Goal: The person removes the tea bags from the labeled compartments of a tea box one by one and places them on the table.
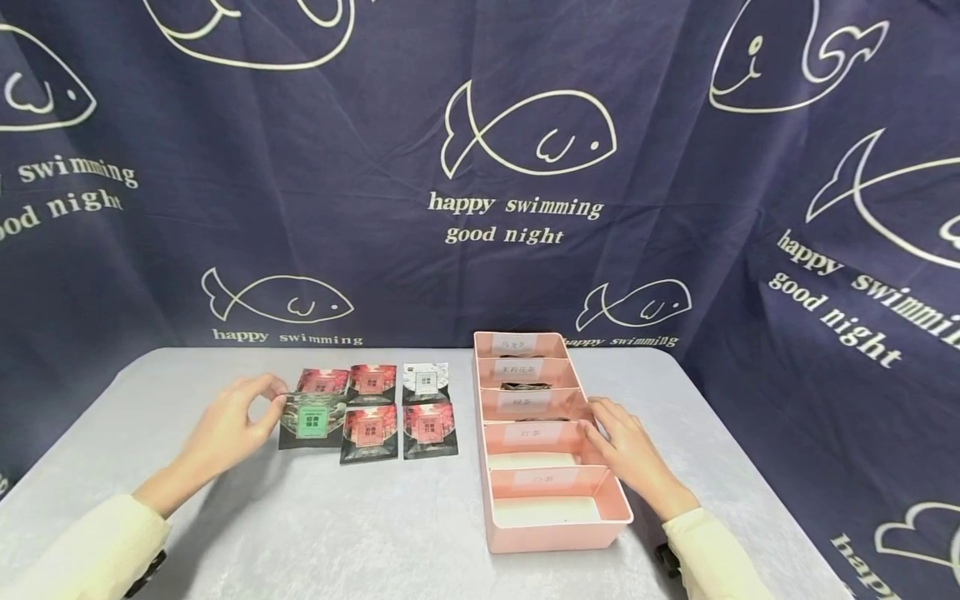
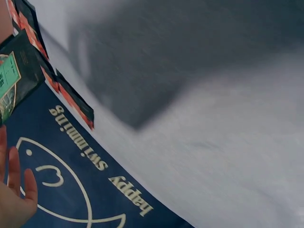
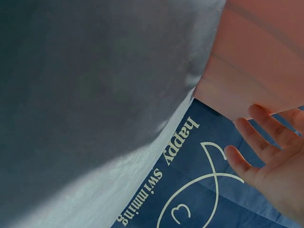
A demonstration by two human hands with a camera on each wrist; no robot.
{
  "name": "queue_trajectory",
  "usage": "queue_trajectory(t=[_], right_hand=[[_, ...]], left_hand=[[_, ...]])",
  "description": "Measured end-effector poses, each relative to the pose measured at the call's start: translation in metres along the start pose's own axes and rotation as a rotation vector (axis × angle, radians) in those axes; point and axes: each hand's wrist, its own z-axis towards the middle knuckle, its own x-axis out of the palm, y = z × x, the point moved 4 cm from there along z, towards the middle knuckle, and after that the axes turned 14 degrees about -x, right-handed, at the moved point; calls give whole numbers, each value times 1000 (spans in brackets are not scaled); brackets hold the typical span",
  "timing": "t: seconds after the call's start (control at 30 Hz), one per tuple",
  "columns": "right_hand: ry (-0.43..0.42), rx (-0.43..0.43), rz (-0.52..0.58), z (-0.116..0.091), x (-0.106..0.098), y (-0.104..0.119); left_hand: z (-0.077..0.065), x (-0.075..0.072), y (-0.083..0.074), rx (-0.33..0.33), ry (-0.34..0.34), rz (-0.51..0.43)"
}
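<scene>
The person's left hand (image 1: 238, 421) pinches a green-labelled packet (image 1: 311, 417) at its upper left corner between thumb and forefinger, the other fingers loosely bent. In the left wrist view this packet stands up off the table (image 1: 420, 521), tilted. From the head view it covers the lower part of a red packet (image 1: 322, 381) behind it, at the left of the group. Just to the right lie a second red packet (image 1: 372, 382) at the back, two more red packets (image 1: 430, 429) in front, and a white packet (image 1: 425, 383) at the back right.

The right hand (image 1: 630, 446) rests at the right side of a long pink box (image 1: 555, 537), touching its rim, its fingers fairly straight and spread. The box has five labelled compartments; dark packets (image 1: 525, 387) show in the farther ones, and pale floor shows in the nearest two. A dark blue curtain (image 1: 390, 217) with fish drawings hangs behind.
</scene>
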Motion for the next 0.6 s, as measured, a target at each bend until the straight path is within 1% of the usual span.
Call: queue_trajectory(t=[0.17, 0.33, 0.6], right_hand=[[6, 11, 3, 0, -1, 0], [8, 14, 2, 0, -1, 0], [15, 16, 3, 0, -1, 0]], left_hand=[[-2, -6, 7, 12, 13, -3], [-2, -8, 13, 11, 13, 6], [-5, -4, 19, -35, 46, -16]])
